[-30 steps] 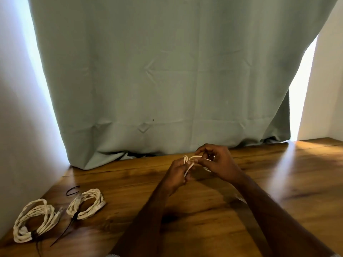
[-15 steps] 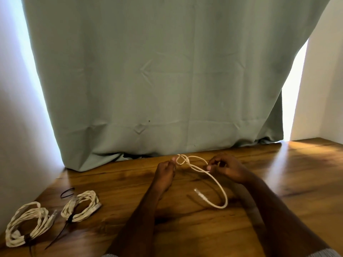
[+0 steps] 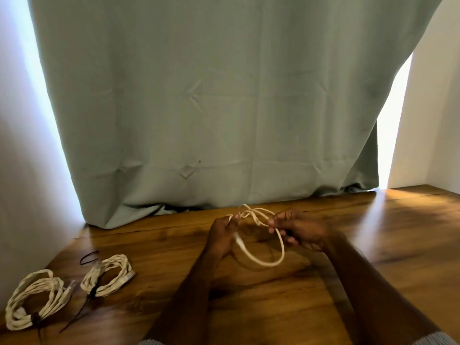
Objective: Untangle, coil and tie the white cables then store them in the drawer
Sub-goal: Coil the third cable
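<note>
left hand [image 3: 222, 234] pinches thin white cable [image 3: 258, 262] | right hand [image 3: 296, 229] pinches its tangled, blurred upper loops | lower loop hangs above brown wooden table [image 3: 373, 245] | two tied white coils [image 3: 107, 275] far left

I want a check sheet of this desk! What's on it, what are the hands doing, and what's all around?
Surface: wooden table, sunlit patch at the right.
Job's things: two tied coils lie at the left, big coil and small coil, each bound with a black tie. No drawer seen.
Clutter: a loose black tie behind the small coil.
Hands: left hand and right hand both grip the loose cable, held above the table.
Cables: the loose cable is looped and crossed between the hands, one loop hanging low.
Surroundings: green curtain behind the table, white walls at both sides.
</note>
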`<state>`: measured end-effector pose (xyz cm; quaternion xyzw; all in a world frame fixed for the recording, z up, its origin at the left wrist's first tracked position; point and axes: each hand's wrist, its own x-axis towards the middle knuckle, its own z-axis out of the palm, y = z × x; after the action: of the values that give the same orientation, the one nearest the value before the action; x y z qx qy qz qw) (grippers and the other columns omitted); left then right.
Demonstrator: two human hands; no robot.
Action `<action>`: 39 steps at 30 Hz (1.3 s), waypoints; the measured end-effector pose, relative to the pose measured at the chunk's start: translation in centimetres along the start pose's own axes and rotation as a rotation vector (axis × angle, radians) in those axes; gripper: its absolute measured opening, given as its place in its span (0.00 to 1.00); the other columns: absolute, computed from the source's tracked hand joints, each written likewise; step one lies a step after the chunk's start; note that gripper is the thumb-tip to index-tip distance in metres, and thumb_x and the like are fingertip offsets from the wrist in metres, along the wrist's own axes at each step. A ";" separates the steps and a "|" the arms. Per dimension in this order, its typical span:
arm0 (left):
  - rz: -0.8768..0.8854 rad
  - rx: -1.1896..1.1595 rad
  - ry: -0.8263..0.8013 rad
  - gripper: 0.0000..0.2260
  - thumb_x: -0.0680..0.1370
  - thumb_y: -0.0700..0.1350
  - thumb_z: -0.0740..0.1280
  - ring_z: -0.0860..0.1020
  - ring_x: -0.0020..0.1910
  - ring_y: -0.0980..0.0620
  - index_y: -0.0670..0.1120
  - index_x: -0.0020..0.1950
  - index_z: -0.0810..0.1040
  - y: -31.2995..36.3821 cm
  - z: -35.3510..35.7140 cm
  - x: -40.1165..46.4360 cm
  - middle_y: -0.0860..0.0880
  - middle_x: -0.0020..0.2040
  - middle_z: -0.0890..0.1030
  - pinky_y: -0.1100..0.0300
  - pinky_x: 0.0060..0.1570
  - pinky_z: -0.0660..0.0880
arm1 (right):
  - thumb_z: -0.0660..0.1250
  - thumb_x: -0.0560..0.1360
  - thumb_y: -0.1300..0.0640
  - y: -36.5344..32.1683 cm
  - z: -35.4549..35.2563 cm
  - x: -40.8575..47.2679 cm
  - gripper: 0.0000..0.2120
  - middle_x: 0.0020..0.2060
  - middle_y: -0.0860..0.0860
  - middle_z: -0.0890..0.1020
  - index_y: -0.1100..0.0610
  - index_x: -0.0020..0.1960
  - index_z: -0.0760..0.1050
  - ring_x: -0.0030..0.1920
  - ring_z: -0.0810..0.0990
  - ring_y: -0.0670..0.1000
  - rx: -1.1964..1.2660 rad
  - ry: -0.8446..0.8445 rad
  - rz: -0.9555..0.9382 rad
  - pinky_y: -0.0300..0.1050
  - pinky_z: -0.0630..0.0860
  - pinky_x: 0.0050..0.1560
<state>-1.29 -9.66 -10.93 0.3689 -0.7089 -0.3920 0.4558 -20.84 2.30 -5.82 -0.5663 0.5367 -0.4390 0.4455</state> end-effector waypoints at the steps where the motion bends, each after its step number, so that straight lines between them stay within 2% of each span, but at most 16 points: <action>1: 0.046 0.049 -0.026 0.20 0.82 0.54 0.63 0.73 0.29 0.56 0.47 0.33 0.75 -0.1 0.0 -0.1 0.54 0.28 0.75 0.57 0.35 0.67 | 0.69 0.76 0.52 -0.1 0.0 0.0 0.11 0.29 0.51 0.72 0.60 0.43 0.83 0.24 0.67 0.44 0.133 0.066 -0.029 0.36 0.61 0.22; 5: 0.141 0.312 -0.220 0.17 0.82 0.55 0.61 0.76 0.34 0.58 0.51 0.35 0.77 1.0 0.3 -1.1 0.55 0.32 0.78 0.60 0.37 0.68 | 0.69 0.78 0.55 -0.7 1.3 1.1 0.11 0.29 0.49 0.75 0.60 0.41 0.82 0.26 0.72 0.43 0.576 0.297 -0.088 0.33 0.69 0.23; 7: 0.146 0.323 -0.343 0.18 0.82 0.56 0.61 0.76 0.33 0.57 0.51 0.36 0.79 1.4 0.6 -1.5 0.54 0.32 0.79 0.59 0.38 0.70 | 0.70 0.78 0.55 -0.4 2.0 1.9 0.10 0.30 0.51 0.77 0.62 0.44 0.81 0.27 0.74 0.45 0.567 0.414 -0.086 0.34 0.72 0.26; 10: 0.123 0.173 -0.547 0.17 0.81 0.56 0.63 0.74 0.31 0.56 0.48 0.38 0.79 2.2 1.1 -2.1 0.52 0.32 0.78 0.59 0.37 0.70 | 0.72 0.77 0.58 -0.1 2.8 2.4 0.11 0.29 0.54 0.79 0.63 0.40 0.79 0.26 0.76 0.47 0.488 0.543 -0.107 0.37 0.75 0.27; 12: 0.083 0.103 -0.660 0.17 0.82 0.54 0.63 0.71 0.29 0.55 0.46 0.38 0.78 3.0 1.6 -2.6 0.50 0.30 0.76 0.60 0.33 0.68 | 0.73 0.77 0.58 0.0 3.0 2.3 0.13 0.28 0.56 0.80 0.63 0.37 0.78 0.26 0.78 0.50 0.371 0.607 -0.105 0.40 0.77 0.28; 15: -0.034 -0.021 -0.743 0.19 0.83 0.53 0.62 0.62 0.24 0.56 0.48 0.34 0.73 4.2 2.0 -3.2 0.53 0.25 0.67 0.62 0.27 0.59 | 0.75 0.76 0.56 0.1 2.8 2.3 0.13 0.28 0.57 0.82 0.63 0.37 0.80 0.28 0.81 0.54 0.026 0.689 -0.097 0.44 0.78 0.33; 19: -0.161 -0.197 -0.766 0.18 0.83 0.55 0.59 0.56 0.23 0.57 0.49 0.35 0.69 5.5 1.7 -3.4 0.52 0.27 0.60 0.62 0.24 0.52 | 0.81 0.68 0.50 -0.1 1.8 2.1 0.14 0.31 0.49 0.84 0.53 0.43 0.77 0.32 0.83 0.46 -0.401 0.787 -0.044 0.40 0.72 0.33; 21: -0.186 -0.379 -0.712 0.18 0.83 0.56 0.60 0.56 0.23 0.57 0.49 0.35 0.69 5.9 1.4 -3.1 0.51 0.28 0.59 0.61 0.24 0.49 | 0.82 0.66 0.51 0.1 1.0 2.3 0.15 0.34 0.48 0.84 0.50 0.43 0.76 0.36 0.83 0.46 -0.495 0.751 -0.084 0.42 0.74 0.35; 24: -0.198 -0.653 -0.639 0.17 0.82 0.55 0.60 0.55 0.21 0.58 0.48 0.36 0.69 6.0 0.9 -2.6 0.51 0.27 0.57 0.64 0.22 0.50 | 0.77 0.71 0.54 0.4 0.6 2.5 0.07 0.40 0.50 0.87 0.46 0.45 0.81 0.41 0.85 0.49 -0.654 0.524 -0.281 0.45 0.78 0.42; 26: -0.217 -0.754 -0.628 0.17 0.82 0.54 0.60 0.55 0.20 0.58 0.47 0.37 0.70 6.1 0.7 -2.3 0.52 0.27 0.57 0.66 0.21 0.52 | 0.72 0.74 0.61 0.6 0.8 2.5 0.07 0.47 0.56 0.87 0.54 0.51 0.85 0.46 0.85 0.55 -0.796 0.393 -0.371 0.46 0.78 0.49; 28: -0.247 -0.818 -0.634 0.17 0.82 0.53 0.59 0.55 0.20 0.58 0.46 0.37 0.70 6.2 0.6 -2.2 0.52 0.26 0.58 0.66 0.21 0.52 | 0.70 0.76 0.63 0.3 1.0 2.3 0.10 0.53 0.60 0.86 0.62 0.56 0.84 0.53 0.84 0.59 -0.935 0.299 -0.277 0.48 0.78 0.55; 30: -0.260 -0.860 -0.647 0.17 0.83 0.52 0.58 0.53 0.22 0.57 0.45 0.38 0.71 6.1 0.5 -2.1 0.52 0.26 0.59 0.65 0.21 0.53 | 0.68 0.78 0.60 0.3 0.8 2.0 0.11 0.55 0.58 0.85 0.60 0.58 0.83 0.55 0.83 0.59 -0.991 0.238 -0.135 0.51 0.78 0.57; 32: -0.286 -0.886 -0.622 0.16 0.83 0.52 0.59 0.54 0.22 0.57 0.46 0.38 0.70 5.9 0.6 -1.8 0.52 0.26 0.59 0.65 0.20 0.54 | 0.66 0.78 0.58 -0.3 0.6 1.3 0.12 0.51 0.57 0.86 0.59 0.57 0.84 0.51 0.85 0.58 -0.879 0.193 -0.118 0.48 0.80 0.52; 35: -0.373 -0.959 -0.505 0.16 0.82 0.53 0.58 0.57 0.19 0.58 0.46 0.38 0.69 5.0 0.6 -1.2 0.53 0.24 0.60 0.65 0.19 0.54 | 0.62 0.83 0.56 -1.2 0.7 0.1 0.12 0.34 0.58 0.84 0.56 0.55 0.84 0.33 0.81 0.58 -0.440 0.233 -0.192 0.50 0.78 0.34; 37: -0.417 -0.945 -0.447 0.18 0.83 0.53 0.56 0.57 0.20 0.58 0.47 0.37 0.69 4.4 0.6 -1.0 0.53 0.25 0.60 0.64 0.20 0.54 | 0.63 0.83 0.53 -1.8 0.6 -0.6 0.13 0.28 0.54 0.77 0.52 0.47 0.85 0.28 0.74 0.54 -0.298 0.278 -0.354 0.45 0.71 0.29; 39: -0.440 -0.863 -0.460 0.18 0.83 0.55 0.55 0.56 0.21 0.57 0.48 0.37 0.70 4.3 0.6 -1.1 0.53 0.26 0.60 0.63 0.21 0.53 | 0.70 0.79 0.51 -2.8 0.5 -1.0 0.12 0.27 0.53 0.78 0.51 0.39 0.84 0.28 0.73 0.56 -0.359 0.336 -0.604 0.48 0.69 0.31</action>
<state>-2.20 -6.71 -7.66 0.1922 -0.4708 -0.8049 0.3059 -19.81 3.42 -3.25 -0.6880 0.4795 -0.5363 0.0959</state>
